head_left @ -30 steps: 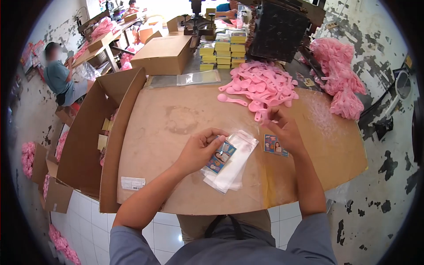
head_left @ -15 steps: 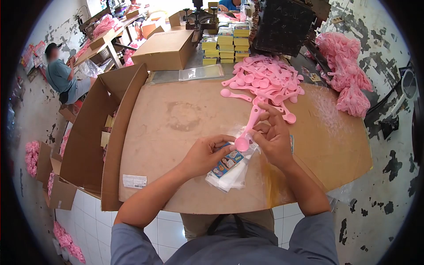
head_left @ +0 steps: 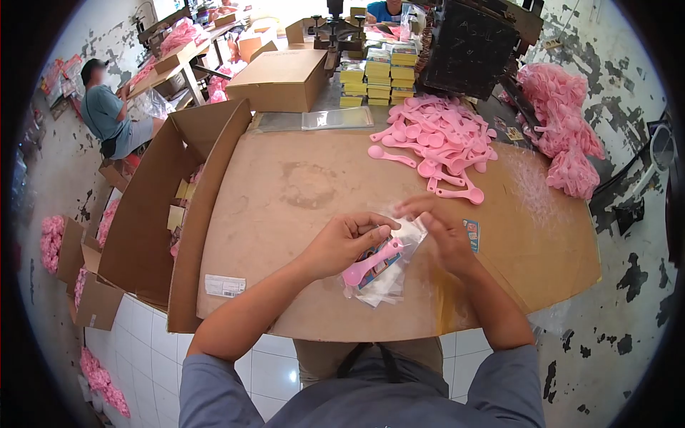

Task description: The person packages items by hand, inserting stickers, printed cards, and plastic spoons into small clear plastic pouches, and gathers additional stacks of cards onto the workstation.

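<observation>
My left hand pinches the open end of a clear plastic bag between thumb and fingers. A pink measuring spoon lies slanted over a blue printed card, bowl toward me; both appear to be inside the bag. More clear bags are layered beneath. My right hand is at the bag's upper right edge, its fingers smeared by motion, so its grip is unclear. Beside the right wrist lies another small printed card. Beyond both hands is a heap of pink spoons.
An open cardboard box stands along the left edge of the cardboard-covered table. At the back are a closed carton, stacks of cards and flat clear bags. Bagged pink spoons are at right. A person sits far left.
The pink spoon has gone from my right hand down onto the card at the bag. My right hand has drawn back, fingers now blurred; my left hand has shifted slightly right.
</observation>
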Demonstrator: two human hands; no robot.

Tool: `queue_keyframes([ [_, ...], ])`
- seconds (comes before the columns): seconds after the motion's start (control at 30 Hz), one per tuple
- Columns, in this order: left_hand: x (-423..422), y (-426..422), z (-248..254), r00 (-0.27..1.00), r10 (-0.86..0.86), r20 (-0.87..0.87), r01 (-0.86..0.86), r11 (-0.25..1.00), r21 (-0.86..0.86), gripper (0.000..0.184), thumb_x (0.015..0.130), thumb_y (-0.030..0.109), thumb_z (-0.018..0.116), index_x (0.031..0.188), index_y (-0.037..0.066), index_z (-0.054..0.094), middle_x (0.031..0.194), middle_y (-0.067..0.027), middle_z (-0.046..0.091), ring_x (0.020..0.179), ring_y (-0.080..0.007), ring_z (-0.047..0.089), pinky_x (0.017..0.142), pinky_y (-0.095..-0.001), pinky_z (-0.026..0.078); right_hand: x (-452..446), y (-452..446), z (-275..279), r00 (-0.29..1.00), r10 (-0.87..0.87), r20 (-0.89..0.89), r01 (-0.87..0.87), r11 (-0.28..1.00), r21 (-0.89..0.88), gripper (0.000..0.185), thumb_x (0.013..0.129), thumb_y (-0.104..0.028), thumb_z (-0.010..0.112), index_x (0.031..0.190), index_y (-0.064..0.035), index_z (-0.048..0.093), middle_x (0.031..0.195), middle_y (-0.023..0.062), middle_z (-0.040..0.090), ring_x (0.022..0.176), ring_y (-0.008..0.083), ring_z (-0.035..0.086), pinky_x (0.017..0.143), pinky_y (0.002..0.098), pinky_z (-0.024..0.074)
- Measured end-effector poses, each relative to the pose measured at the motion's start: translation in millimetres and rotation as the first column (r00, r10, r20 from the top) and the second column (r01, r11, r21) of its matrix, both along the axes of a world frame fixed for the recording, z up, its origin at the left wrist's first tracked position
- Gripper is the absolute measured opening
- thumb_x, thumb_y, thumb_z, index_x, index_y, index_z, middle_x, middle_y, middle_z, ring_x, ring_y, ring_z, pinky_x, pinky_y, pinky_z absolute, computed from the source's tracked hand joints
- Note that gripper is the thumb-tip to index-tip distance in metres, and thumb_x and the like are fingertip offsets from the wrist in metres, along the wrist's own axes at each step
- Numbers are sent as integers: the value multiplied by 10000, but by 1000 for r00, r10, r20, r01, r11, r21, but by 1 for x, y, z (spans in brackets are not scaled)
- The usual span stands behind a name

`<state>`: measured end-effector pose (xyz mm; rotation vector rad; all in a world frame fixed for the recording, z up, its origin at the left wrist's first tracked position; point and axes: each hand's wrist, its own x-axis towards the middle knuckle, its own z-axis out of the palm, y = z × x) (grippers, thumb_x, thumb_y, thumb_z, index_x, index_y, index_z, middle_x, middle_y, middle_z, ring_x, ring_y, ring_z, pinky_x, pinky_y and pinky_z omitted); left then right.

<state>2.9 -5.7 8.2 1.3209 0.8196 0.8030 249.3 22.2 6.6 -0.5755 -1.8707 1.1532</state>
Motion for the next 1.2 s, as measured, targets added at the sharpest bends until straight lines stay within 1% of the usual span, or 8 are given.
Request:
queue_keyframes([
  [0.13,-2,-2,2,997,-36,68,36,999,2,293,1070,264,634,1246,40,703,905,35,713,748,-4,588,631,-212,466,-14,-9,29,991,-32,-133,24,998,-61,188,968,-27,667,1141,-67,731,1342,116,600,1227,217,597,1025,380,486],
  [0.23,-4,-1,4,992,-104,68,104,995,3,314,1071,269,632,1259,24,685,928,19,722,767,-16,605,670,-216,483,-9,-10,51,972,-59,225,-25,935,354,269,861,73,728,1070,-94,755,1248,113,657,1186,251,640,991,388,522],
  [0.43,-4,3,-6,986,-97,134,90,994,60,331,1078,279,618,1288,28,668,1087,-19,717,941,-63,630,814,-244,509,-4,-17,107,984,-142,108,70,865,498,164,819,16,763,963,-58,738,1092,76,715,1079,256,684,957,365,528],
  [0.5,-2,4,-6,994,-61,91,54,996,69,352,1079,273,615,1328,25,642,1201,-32,702,1046,-81,640,881,-259,520,-7,-26,132,906,-287,310,-12,717,697,157,820,-1,762,966,-51,735,1039,64,713,1053,257,682,904,372,533],
  [0.63,3,4,-13,985,172,20,-165,898,408,395,1048,199,637,1399,24,589,1365,-71,647,1240,-159,612,1053,-332,484,-5,-27,161,812,-499,301,29,550,835,136,843,-32,758,974,-28,722,940,63,697,925,266,683,776,382,533],
  [0.73,0,-1,2,974,223,29,-198,790,580,463,993,198,694,1412,33,583,1421,-114,631,1317,-208,590,1116,-363,444,-10,-27,144,819,-417,394,70,754,653,125,876,-42,746,993,-10,714,911,82,681,803,250,677,719,375,530],
  [1.0,6,-19,12,985,165,46,-158,770,618,521,949,165,759,1407,6,571,1293,-127,707,1200,-211,675,1062,-359,495,-26,-35,126,844,-322,428,85,869,487,124,912,-44,729,1017,16,700,878,97,663,747,195,679,687,339,533],
  [1.2,4,-20,14,988,90,122,-138,868,478,323,1024,90,666,1328,-5,615,1136,-103,750,995,-118,728,832,-246,564,-36,-30,115,869,-394,299,199,833,516,131,906,-52,741,1017,4,698,878,91,658,745,172,664,645,326,516],
])
